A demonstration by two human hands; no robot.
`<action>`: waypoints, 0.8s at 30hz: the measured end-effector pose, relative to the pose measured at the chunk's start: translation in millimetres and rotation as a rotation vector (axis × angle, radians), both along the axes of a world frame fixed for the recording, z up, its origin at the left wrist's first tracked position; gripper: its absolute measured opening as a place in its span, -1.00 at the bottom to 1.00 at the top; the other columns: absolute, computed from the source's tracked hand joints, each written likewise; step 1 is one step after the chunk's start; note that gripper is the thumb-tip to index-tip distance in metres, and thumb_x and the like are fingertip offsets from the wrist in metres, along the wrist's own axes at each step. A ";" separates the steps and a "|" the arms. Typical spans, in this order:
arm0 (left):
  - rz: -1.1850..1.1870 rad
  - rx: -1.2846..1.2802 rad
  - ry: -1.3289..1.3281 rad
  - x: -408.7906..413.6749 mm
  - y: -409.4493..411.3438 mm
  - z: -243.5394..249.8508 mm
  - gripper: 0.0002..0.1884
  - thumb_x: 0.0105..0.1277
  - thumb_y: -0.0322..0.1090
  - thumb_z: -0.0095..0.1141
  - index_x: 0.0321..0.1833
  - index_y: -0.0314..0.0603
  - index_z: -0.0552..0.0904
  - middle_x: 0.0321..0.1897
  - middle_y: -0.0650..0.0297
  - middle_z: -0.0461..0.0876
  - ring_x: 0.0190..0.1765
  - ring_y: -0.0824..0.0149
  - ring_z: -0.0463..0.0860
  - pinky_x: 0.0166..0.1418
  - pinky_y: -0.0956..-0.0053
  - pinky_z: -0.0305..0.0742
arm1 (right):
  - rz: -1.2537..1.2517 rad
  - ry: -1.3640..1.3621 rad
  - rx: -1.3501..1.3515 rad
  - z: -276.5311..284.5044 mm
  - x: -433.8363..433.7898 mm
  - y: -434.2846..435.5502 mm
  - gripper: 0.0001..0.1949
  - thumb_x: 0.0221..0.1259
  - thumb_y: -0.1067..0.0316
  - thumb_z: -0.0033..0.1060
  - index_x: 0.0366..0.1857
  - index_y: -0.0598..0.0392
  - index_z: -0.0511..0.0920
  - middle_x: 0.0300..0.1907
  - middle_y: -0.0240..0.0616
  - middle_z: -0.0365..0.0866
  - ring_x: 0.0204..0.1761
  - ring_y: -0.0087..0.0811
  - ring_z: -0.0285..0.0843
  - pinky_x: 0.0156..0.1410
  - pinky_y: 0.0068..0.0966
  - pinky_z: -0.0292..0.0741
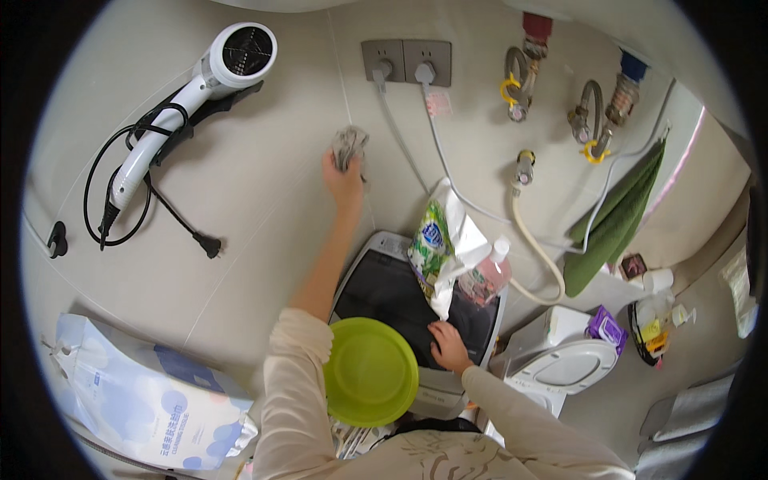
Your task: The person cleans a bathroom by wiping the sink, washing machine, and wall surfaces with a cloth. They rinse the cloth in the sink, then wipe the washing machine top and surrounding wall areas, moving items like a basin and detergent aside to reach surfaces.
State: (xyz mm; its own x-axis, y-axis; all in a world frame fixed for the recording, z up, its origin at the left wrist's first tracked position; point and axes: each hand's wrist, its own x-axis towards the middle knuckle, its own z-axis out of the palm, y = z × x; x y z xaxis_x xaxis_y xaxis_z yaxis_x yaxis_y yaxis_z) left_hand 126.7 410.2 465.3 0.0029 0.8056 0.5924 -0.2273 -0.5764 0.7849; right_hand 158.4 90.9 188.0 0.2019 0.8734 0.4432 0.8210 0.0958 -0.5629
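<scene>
With my left arm stretched out, my left hand holds a crumpled grey cloth against the tiled wall, left of the two power sockets. My right hand rests on the dark lid of a washing machine, fingers slightly spread, holding nothing. Close to its fingertips stands a green and white detergent pouch. Beside the pouch is a bottle of pink liquid with a white cap. A lime-green basin sits at the machine's front edge, between my arms.
A white hair dryer with a looped black cord hangs on the wall at left. Below it is a tissue pack. Hose fittings and a green towel are at right, above a toilet. Cables run down from the sockets.
</scene>
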 end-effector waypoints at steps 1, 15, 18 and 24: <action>0.063 0.170 -0.037 9.9 29.7 8.7 -0.64 0.06 -0.49 0.17 -0.04 -0.38 0.47 -0.12 0.12 0.49 -0.03 0.21 0.49 0.03 0.38 0.37 | 0.004 -0.029 0.002 3.9 -3.1 1.9 -0.53 -0.08 0.48 0.08 0.05 0.23 0.39 0.05 -0.03 0.36 0.17 -0.02 0.27 0.27 -0.21 0.24; 0.372 0.316 0.339 86.1 81.4 -60.3 -0.70 0.01 -0.62 0.09 -0.15 -0.25 0.52 -0.21 0.11 0.49 -0.09 0.04 0.47 -0.02 0.27 0.39 | 0.007 -0.039 -0.031 1.1 -0.4 -0.1 -0.50 -0.10 0.44 0.11 0.07 0.21 0.37 0.08 -0.03 0.34 0.20 -0.03 0.26 0.30 -0.19 0.24; 0.212 -0.027 0.576 63.7 97.0 -125.0 -0.74 0.00 -0.55 0.16 -0.19 -0.27 0.52 -0.19 0.10 0.50 -0.10 0.05 0.48 -0.02 0.29 0.40 | 0.016 -0.027 -0.058 3.2 -2.3 3.4 -0.50 -0.09 0.44 0.11 0.08 0.21 0.37 0.08 -0.03 0.33 0.21 -0.03 0.25 0.30 -0.19 0.23; 0.287 0.093 0.173 80.1 70.0 -49.2 -0.72 0.04 -0.50 0.17 -0.14 -0.26 0.52 -0.20 0.10 0.53 -0.06 0.04 0.51 -0.02 0.24 0.42 | 0.000 -0.017 -0.043 -1.5 1.1 -2.7 -0.51 -0.09 0.44 0.11 0.06 0.21 0.38 0.07 -0.03 0.34 0.20 -0.02 0.26 0.31 -0.19 0.23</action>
State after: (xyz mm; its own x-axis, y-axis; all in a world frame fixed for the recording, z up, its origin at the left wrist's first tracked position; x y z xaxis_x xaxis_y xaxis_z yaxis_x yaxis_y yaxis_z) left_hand 206.8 480.2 416.1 -0.1090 0.7305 0.6741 0.0866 -0.6686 0.7386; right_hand 159.4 88.2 186.5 0.1949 0.8915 0.4089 0.8303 0.0719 -0.5527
